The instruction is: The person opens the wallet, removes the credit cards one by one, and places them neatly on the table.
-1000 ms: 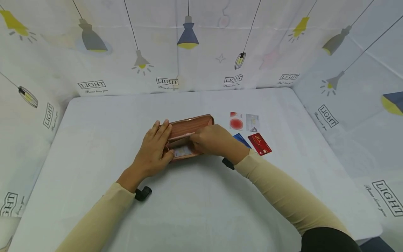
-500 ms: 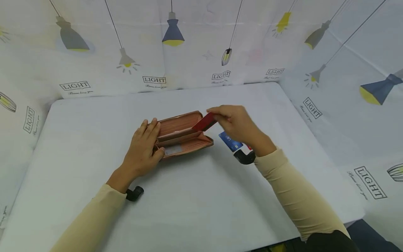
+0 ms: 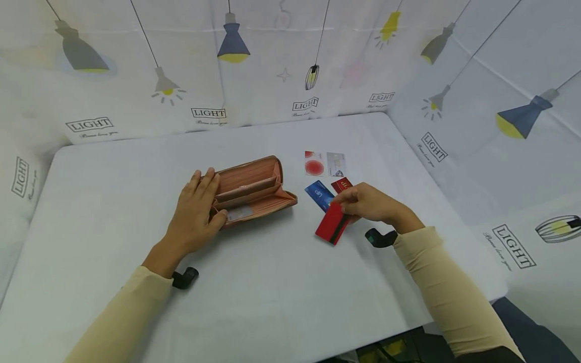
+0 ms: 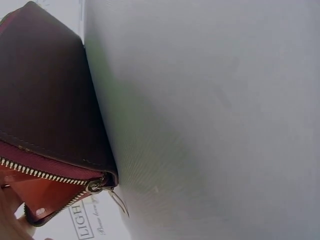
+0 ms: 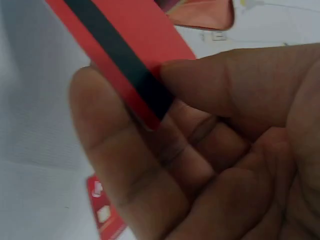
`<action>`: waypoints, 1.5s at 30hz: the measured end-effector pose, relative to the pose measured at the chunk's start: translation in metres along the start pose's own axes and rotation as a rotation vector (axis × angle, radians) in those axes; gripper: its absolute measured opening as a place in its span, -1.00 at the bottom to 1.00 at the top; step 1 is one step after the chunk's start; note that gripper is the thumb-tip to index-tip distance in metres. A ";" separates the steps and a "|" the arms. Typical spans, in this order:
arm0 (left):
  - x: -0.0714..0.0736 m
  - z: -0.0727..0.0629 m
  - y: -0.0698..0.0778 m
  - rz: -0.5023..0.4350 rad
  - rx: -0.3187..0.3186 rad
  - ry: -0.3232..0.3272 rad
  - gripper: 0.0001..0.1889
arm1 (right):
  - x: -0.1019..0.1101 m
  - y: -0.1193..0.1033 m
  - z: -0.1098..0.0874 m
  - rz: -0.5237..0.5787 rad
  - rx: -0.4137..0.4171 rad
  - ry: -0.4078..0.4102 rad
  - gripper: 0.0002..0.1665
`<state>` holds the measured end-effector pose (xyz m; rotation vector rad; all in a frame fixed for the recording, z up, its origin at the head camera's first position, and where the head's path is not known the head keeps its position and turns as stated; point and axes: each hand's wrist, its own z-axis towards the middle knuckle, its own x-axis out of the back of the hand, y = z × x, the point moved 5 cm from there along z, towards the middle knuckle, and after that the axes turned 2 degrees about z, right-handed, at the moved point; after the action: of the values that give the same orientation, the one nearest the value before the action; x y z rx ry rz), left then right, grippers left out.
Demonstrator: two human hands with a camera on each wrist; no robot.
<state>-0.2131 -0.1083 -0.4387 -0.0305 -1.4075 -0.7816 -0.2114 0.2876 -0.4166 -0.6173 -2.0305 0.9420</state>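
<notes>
A brown zip wallet (image 3: 249, 184) stands unzipped on the white table, its pockets facing up. My left hand (image 3: 192, 214) holds the wallet's left end, thumb at the front panel and fingers at the back one. The left wrist view shows the wallet's dark outer side (image 4: 50, 90) and its zipper (image 4: 45, 175). My right hand (image 3: 369, 205) pinches a red card (image 3: 333, 224) with a black stripe between thumb and fingers, in front of the other cards. Just behind it lie a blue card (image 3: 319, 194) and a red VIP card (image 3: 341, 184), partly covered.
Farther back, a white card with a red circle (image 3: 314, 164) and a silver-grey card (image 3: 336, 165) lie side by side. A pale card (image 3: 239, 213) shows in the wallet's front pocket. Lamp-printed cloth (image 3: 268, 65) hangs behind the table.
My right hand has drawn the red card out of the wallet and moved it right and toward me, over the loose cards. My left hand keeps its hold on the wallet. The head view has shifted.
</notes>
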 end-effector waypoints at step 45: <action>0.005 0.002 -0.003 0.008 0.032 -0.024 -0.16 | -0.062 -0.105 0.012 -0.588 0.409 0.381 -0.49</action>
<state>-0.2160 -0.1117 -0.4355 -0.0209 -1.4415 -0.7541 -0.1962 0.1765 -0.3667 0.0361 -1.4852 0.7719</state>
